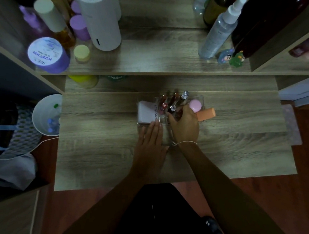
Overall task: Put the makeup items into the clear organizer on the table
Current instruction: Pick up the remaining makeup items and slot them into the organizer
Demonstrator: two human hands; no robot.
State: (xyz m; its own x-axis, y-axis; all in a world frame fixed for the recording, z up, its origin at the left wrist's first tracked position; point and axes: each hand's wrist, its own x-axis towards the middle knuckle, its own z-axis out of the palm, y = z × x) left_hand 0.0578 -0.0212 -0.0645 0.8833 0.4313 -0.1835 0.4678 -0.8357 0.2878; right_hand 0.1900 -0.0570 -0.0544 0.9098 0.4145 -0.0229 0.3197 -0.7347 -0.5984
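- Dimly lit wood-grain table [95, 142] with a raised shelf [163, 62] along its far side; bottles and jars crowd the shelf's left and right ends, among them a purple jar [48, 55] and a white cylinder [99, 17].
- Left of the table stands a white bin [43, 117].
- Mid-table sits the clear organizer [199, 98], holding a pale pink box [146, 113] at its left, upright lip tubes [174, 100] in the middle and a pink round cap [195, 106] at the right.
- Left hand [150, 140] lies flat, fingers extended, against the organizer's near left edge.
- Right hand [185, 125] is curled over the middle compartments; whether it grips a tube I cannot tell.
- An orange tube [206, 114] pokes out just right of that hand.
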